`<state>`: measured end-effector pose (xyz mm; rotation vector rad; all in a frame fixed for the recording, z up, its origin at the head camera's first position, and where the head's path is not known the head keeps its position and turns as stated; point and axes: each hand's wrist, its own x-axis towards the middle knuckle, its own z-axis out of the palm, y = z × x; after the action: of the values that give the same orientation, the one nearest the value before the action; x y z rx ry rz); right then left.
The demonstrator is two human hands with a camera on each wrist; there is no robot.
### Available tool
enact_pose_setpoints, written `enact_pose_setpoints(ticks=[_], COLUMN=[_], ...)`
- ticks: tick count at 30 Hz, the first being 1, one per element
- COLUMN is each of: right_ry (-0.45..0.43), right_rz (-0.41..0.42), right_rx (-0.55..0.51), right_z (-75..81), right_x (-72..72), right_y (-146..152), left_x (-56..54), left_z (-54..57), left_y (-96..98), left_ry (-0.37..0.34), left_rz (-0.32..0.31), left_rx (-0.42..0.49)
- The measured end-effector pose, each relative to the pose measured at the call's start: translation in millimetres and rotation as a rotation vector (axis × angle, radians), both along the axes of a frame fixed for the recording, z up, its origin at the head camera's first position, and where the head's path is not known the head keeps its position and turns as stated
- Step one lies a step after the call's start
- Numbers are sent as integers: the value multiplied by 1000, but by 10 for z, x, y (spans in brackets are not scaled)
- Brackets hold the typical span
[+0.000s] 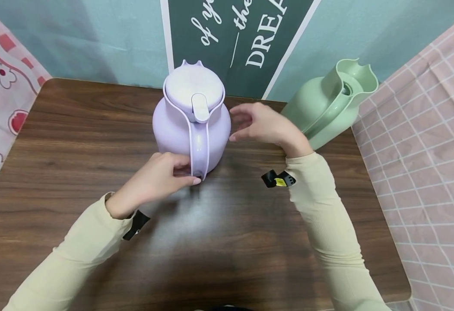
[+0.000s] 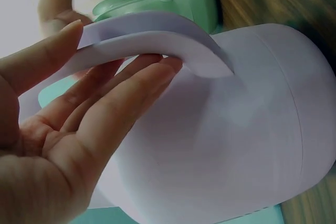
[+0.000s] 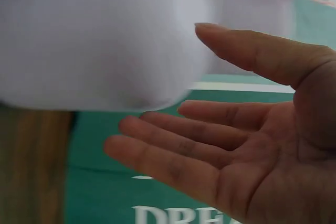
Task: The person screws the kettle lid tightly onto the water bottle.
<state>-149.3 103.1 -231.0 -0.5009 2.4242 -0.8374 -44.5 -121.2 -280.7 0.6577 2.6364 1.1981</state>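
Purple jug stands upright by the middle of the far edge of the table, spout toward that edge and handle toward the near one. Its lid is on, with a lever at the handle side.

Left hand is on the handle, pretty low down. In the left wrist view the thumb is against the outside and the fingers reach in under it, bent only a bit, so it's a light grip with plenty of room left in the palm.

Right hand is just beside the jug on the side facing the right edge — thumb and fingers spread well apart, not gripping anything. Can't tell whether a fingertip is actually touching the jug, the right wrist view is too blurry up close.

Green jug is over by the far right corner, top open, partly behind the right wrist from the head cam.

Both sleeves are cream, with black wrist gear poking out. Past the far edge there's a dark green poster with white lettering on blue cloth; pink checked cloth runs along the right edge, flowery cloth off the far left corner.
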Motion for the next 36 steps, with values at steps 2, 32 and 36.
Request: enact_pose_setpoints(ticks=[2,32,36], right_ry=[17,-150,-156], right_rz=[31,-44,-46], right_rx=[57,-68,-77], right_z=[-139,-827,-835], right_x=[-35,-56,-54], right_y=[-5,-73,-73], left_x=[5,36,32], left_z=[7,-127,-112], left_y=[-3,2,-7], left_ry=[-10,-158,-165], left_rz=[3,88,75], left_rx=[-8,-22,-27])
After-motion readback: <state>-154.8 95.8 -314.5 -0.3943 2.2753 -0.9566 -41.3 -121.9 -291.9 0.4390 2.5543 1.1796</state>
